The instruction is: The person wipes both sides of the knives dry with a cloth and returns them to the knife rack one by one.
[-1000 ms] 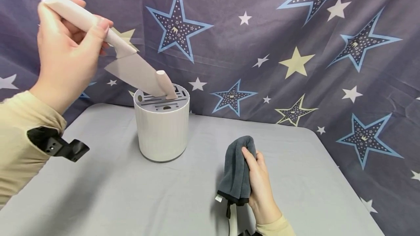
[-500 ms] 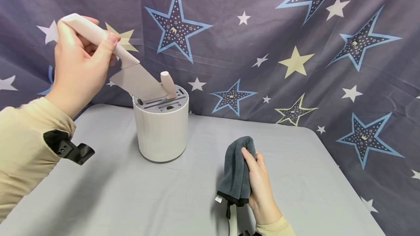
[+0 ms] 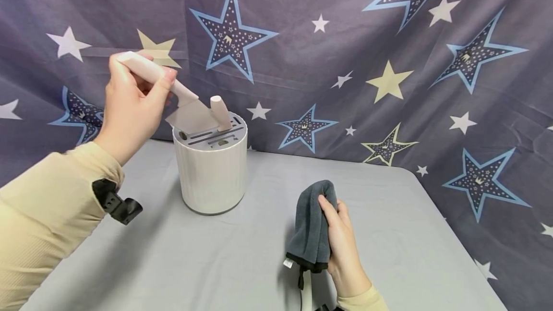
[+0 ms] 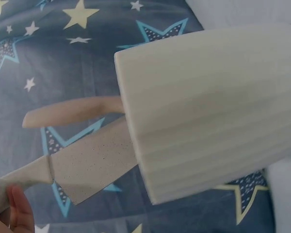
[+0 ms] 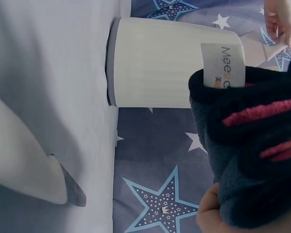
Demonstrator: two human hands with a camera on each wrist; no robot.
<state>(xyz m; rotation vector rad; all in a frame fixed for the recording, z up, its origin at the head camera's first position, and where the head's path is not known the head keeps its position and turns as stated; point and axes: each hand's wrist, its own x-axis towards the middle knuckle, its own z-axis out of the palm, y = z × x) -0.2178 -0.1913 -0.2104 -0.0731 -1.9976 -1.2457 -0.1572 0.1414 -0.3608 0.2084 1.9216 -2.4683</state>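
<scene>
Fingers (image 3: 162,83) of the left hand (image 3: 134,104) pinch a tilted cleaver (image 3: 185,95) atop the knife block (image 3: 211,176); those of the right hand (image 3: 344,248) grip gray cloth (image 3: 311,224).

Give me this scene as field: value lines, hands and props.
left hand: grips wide-bladed kitchen knife by its white handle, blade slanting down
blade end: at slotted top of knife block; depth hidden
knife block: white, ribbed, cylindrical, upright on gray table
in block: one pale handle sticking up
right hand: holds gray cloth, black-edged
near cloth: white handle-like object, partly cut off
backdrop: star-print fabric
</scene>
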